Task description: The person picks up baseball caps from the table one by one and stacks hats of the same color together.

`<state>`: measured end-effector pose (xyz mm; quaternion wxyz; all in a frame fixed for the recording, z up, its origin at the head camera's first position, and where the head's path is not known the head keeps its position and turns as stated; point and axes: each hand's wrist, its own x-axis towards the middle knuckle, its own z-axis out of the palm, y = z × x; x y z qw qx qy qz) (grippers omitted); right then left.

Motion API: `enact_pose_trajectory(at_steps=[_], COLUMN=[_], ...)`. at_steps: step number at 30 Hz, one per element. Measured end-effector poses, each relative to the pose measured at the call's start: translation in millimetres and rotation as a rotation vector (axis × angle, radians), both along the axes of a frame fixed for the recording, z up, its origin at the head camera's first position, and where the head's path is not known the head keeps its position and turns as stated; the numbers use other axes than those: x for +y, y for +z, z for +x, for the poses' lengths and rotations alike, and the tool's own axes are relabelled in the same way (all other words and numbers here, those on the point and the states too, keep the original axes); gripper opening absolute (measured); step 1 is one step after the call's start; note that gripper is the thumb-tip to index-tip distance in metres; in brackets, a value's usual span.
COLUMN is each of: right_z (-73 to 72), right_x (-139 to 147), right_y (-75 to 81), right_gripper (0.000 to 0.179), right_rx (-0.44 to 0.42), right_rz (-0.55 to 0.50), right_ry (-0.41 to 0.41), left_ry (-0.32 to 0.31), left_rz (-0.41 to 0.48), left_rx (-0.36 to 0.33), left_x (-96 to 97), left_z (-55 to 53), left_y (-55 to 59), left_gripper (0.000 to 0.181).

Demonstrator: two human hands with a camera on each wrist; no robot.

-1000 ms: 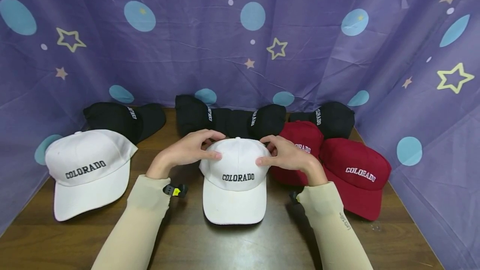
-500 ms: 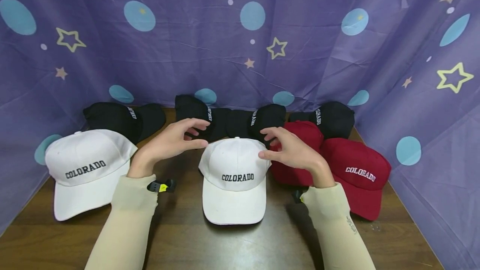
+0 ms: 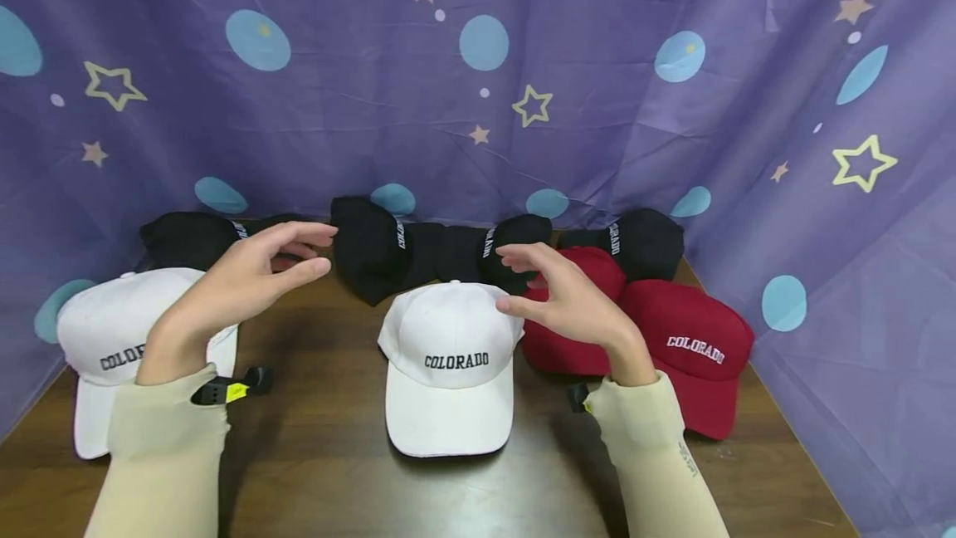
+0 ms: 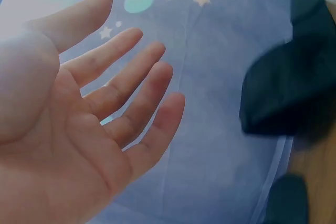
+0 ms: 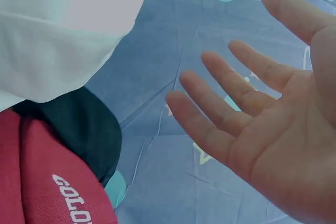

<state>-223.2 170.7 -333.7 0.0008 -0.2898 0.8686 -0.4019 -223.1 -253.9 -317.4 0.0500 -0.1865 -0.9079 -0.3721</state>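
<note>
A white cap (image 3: pixel 456 330) lettered COLORADO rests upright mid-table, its brim toward me. My right hand (image 3: pixel 575 301) hovers at the cap's right side, fingers spread, with nothing in the palm. In the right wrist view the same hand (image 5: pixel 278 124) is relaxed, apart from the white cap (image 5: pixel 63 40). My left hand (image 3: pixel 239 285) is raised over the left side, partly covering another white cap (image 3: pixel 97 339) below it. The left wrist view has that hand (image 4: pixel 110 103) with loosely spread fingers, holding nothing, and dark cap parts (image 4: pixel 289 82) to its right.
Two red caps, one nearer (image 3: pixel 690 347) and one behind it (image 3: pixel 578 347), sit on the right. Black caps stand along the back: at left (image 3: pixel 187 239), middle (image 3: pixel 369 251), and right (image 3: pixel 650 243). A purple curtain (image 3: pixel 388 106) encloses the wooden table (image 3: pixel 314 455).
Both hands have come off the middle white cap. My left hand has moved left, over the other white cap; my right stays close by. The head view has shifted slightly.
</note>
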Motion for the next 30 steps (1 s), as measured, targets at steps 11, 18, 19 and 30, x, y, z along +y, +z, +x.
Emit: enact_pose_trajectory(at_steps=[11, 18, 19, 30], right_z=[7.0, 9.2, 9.2, 9.6], right_x=[-6, -13, -14, -18], right_y=[5.1, 3.4, 3.2, 0.7], right_gripper=[0.067, 0.068, 0.068, 0.07], right_rx=[0.044, 0.053, 0.057, 0.087], right_rz=[-0.042, -0.042, -0.038, 0.003], right_ry=[0.055, 0.098, 0.102, 0.118], left_ry=[0.123, 0.263, 0.281, 0.362], left_rz=[-0.212, -0.354, -0.359, -0.385], left_rx=[-0.013, -0.048, -0.06, -0.159], left_x=[-87.5, -145.1, -151.9, -217.8], left_z=[-1.5, 4.2, 5.3, 0.6], left_y=[5.8, 1.4, -1.5, -53.6], left_gripper=[0.048, 0.059, 0.062, 0.083])
